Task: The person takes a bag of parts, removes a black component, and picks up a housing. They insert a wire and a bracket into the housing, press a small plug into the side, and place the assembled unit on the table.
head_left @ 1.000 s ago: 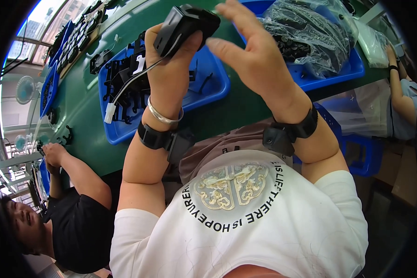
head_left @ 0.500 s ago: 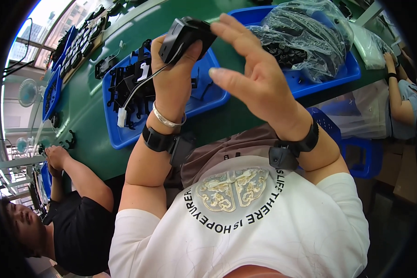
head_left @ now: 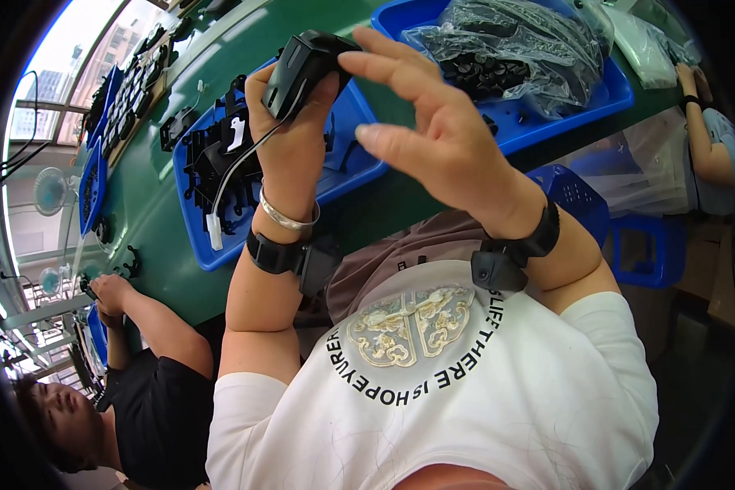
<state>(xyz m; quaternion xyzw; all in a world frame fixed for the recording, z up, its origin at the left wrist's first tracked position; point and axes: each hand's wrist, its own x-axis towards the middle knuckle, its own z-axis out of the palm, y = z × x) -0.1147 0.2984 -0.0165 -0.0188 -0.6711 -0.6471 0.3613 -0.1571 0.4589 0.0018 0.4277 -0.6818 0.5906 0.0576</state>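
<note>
My left hand (head_left: 298, 147) is closed around a black plastic housing (head_left: 300, 72), held up above the table. From the housing a thin cable (head_left: 235, 171) hangs past my wrist and ends in a white connector (head_left: 213, 232). My right hand (head_left: 449, 135) is open beside it, thumb and fingers apart, with the fingertips at the housing's right edge; whether they touch it I cannot tell. Below my left hand lies a blue tray (head_left: 200, 255) holding several black plastic parts (head_left: 208, 167) and one white piece (head_left: 237, 134).
Another blue tray (head_left: 567, 124) at the right holds a clear plastic bag (head_left: 523, 53) and small black parts (head_left: 482, 77). A co-worker's hands (head_left: 110, 292) work at the left on the green table (head_left: 167, 286). Another person's arm (head_left: 710, 151) is at the far right, above a blue stool (head_left: 649, 253).
The view has shifted a little, so hands and trays sit further left. My left hand still grips the housing, and my right hand stays spread beside it.
</note>
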